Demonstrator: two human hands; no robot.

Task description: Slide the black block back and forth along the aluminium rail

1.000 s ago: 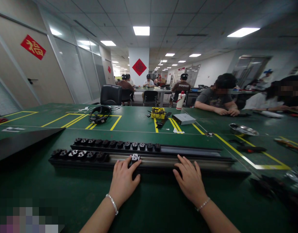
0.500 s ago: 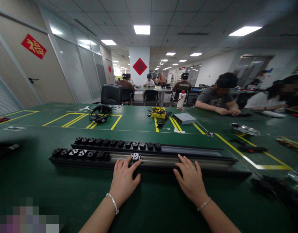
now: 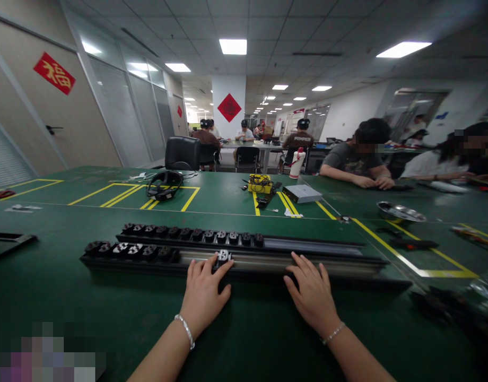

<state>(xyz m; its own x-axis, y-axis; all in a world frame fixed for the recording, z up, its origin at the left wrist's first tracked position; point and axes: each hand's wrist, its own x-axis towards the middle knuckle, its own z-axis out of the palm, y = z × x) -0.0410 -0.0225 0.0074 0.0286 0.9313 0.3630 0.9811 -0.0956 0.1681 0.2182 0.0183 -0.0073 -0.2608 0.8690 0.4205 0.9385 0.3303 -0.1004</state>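
My left hand (image 3: pixel 205 289) rests at the front black rail (image 3: pixel 263 261), fingers spread. Two of its fingertips lie on either side of a small silver-faced block (image 3: pixel 223 255) in the channel and seem to touch it. Farther right, my right hand (image 3: pixel 311 289) is open, with its fingertips on the same rail and nothing held. Several similar dark and silver blocks (image 3: pixel 134 250) sit in a row at this rail's left end. Behind it, parallel, lies a second black rail (image 3: pixel 313 246), with a longer row of blocks (image 3: pixel 209 236) filling its left part.
Across the green table (image 3: pixel 148 313) are a black headset (image 3: pixel 164 185), a yellow box with cables (image 3: pixel 260 183), a grey box (image 3: pixel 303 193), a white bottle (image 3: pixel 297 163) and a metal bowl (image 3: pixel 401 212). Co-workers sit at the right. A dark frame (image 3: pixel 13 244) lies left.
Both hands and the rails keep their places, and the silver-faced block stays by the left fingertips. At the left, the dark object has shifted and now shows as a frame edge.
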